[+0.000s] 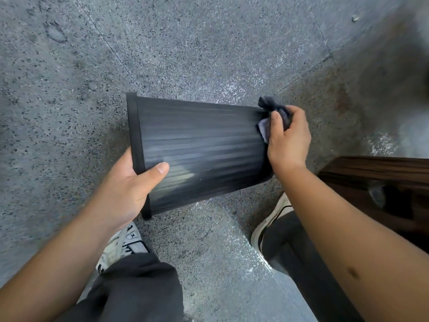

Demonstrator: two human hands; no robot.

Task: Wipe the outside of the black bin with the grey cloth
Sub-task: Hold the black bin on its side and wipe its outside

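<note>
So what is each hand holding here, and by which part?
Left hand grips the black bin at its rim, thumb on the ribbed side. Right hand holds the bunched grey cloth against the bin's base end.

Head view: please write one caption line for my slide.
Left hand holds the black bin sideways; right hand presses the grey cloth at its base end.

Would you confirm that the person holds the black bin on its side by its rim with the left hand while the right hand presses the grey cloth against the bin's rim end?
Not quite. In the head view the right hand presses the grey cloth at the base end of the black bin, opposite the rim. The left hand does hold the rim, with the bin on its side.
</note>
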